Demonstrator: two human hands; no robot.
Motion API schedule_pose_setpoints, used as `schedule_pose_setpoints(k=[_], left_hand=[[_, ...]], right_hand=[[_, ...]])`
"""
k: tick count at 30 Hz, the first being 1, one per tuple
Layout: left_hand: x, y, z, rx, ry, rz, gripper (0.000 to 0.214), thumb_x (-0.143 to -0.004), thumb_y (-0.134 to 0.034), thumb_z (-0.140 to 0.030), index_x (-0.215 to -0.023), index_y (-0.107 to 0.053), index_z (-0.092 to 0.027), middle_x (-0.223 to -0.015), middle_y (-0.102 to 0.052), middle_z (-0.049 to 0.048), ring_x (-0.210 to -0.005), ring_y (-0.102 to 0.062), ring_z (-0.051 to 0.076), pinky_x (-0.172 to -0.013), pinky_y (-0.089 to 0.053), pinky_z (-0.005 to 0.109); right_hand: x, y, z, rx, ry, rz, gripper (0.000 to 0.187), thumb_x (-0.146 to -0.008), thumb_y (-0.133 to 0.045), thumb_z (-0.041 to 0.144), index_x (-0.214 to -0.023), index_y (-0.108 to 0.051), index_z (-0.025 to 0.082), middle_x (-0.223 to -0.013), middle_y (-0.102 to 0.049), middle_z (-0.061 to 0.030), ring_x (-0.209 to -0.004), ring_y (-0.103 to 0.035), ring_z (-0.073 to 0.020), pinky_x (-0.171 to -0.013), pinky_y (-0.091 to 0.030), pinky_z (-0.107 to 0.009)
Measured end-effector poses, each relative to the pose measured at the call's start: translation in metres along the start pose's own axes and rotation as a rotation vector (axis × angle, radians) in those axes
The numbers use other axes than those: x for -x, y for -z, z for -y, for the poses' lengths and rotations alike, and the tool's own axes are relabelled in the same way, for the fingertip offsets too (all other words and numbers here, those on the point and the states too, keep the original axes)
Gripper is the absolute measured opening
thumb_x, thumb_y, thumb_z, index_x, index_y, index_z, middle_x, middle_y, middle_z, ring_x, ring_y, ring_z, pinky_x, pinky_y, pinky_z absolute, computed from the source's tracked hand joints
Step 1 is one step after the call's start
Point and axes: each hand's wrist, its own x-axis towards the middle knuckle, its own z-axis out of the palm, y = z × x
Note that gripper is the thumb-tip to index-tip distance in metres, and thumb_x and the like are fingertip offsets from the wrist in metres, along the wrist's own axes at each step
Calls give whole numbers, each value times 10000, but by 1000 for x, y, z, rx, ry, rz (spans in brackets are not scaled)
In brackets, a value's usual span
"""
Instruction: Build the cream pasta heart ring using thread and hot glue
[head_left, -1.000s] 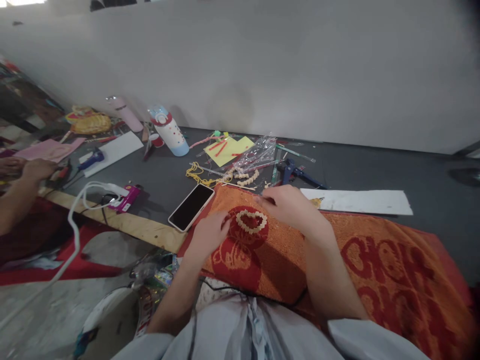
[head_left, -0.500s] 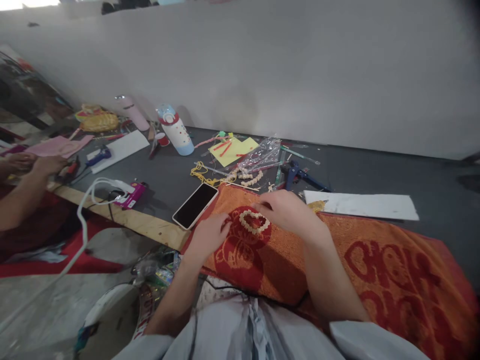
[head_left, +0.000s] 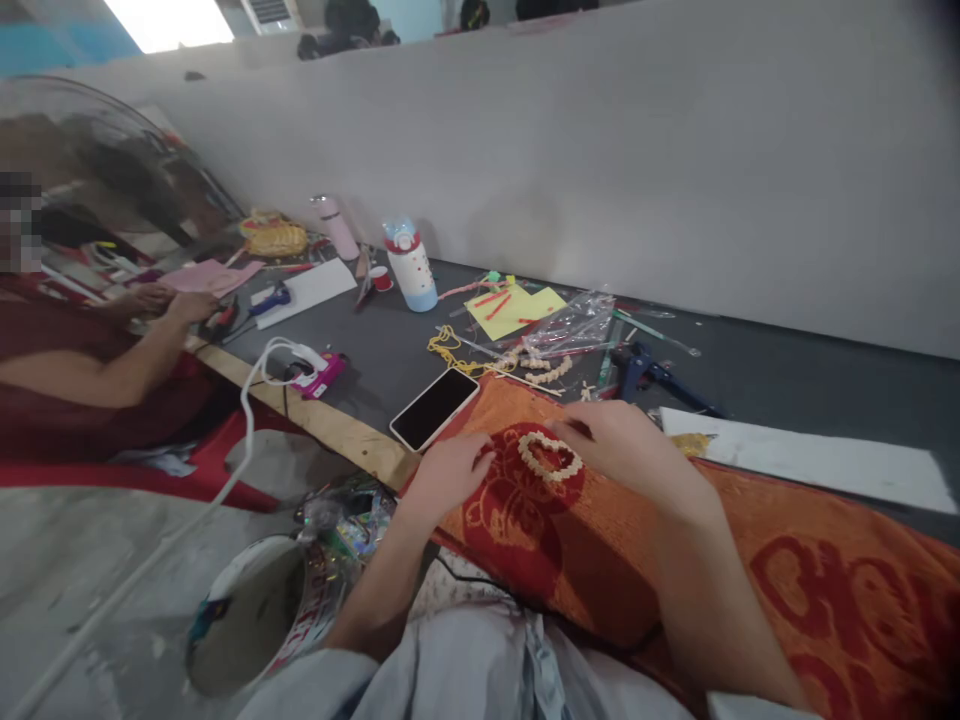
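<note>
A small closed loop of cream beadlike pieces (head_left: 551, 474) lies on an orange and red towel (head_left: 607, 540) before me. My left hand (head_left: 452, 478) rests on the towel left of the loop, thumb and forefinger apart, holding nothing. On the other side, my right hand (head_left: 619, 440) is bent over the loop's right edge with its fingertips close to it. A gap shows between its thumb and fingers; whether they touch the loop is unclear. Beyond the hands lie short curved strips of similar cream pieces (head_left: 551, 373).
Around the towel are a phone (head_left: 435, 410), yellow cord (head_left: 448, 345), yellow paper (head_left: 510, 310), clear plastic bags (head_left: 577, 322), a blue glue gun (head_left: 645, 372) and a white board (head_left: 825, 458). Left stand a bottle (head_left: 411, 270), pink power strip (head_left: 322, 376) and a co-worker's hands (head_left: 187, 305). A bucket (head_left: 247, 610) is below.
My view has turned to the left, so everything sits further right and more of the co-worker shows. Both hands keep about the same place beside the loop.
</note>
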Motion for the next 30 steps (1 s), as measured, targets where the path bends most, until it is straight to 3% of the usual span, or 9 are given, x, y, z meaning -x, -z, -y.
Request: schedule_pose_setpoints(k=[8, 15, 30], left_hand=[[14, 10, 9, 64, 20, -2, 276, -959, -455, -283, -1094, -670, -175, -1090, -739, 79, -983, -687, 225, -877, -501, 325], [25, 17, 18, 57, 50, 23, 292, -960, -456, -282, -1126, -670, -171, -1076, -744, 85, -951, -699, 223, -865, -514, 318], [16, 11, 25, 81, 7, 32, 269, -960, -469, -257, -1114, -663, -152, -1117, -716, 90, -958, -680, 201, -894, -503, 307]], right_hand=[[-4, -11, 0, 18, 20, 28, 355, -947, -415, 365, -666, -569, 213, -674, -679, -44, -591, -559, -167, -583, -310, -271], [-8, -22, 1, 52, 63, 18, 372, -937, -409, 371, -652, -587, 213, -678, -694, -56, -590, -572, -174, -584, -320, -285], [-10, -21, 5, 34, 33, 78, 376, -952, -396, 402, -634, -482, 222, -601, -597, -23, -539, -494, -158, -563, -294, -280]])
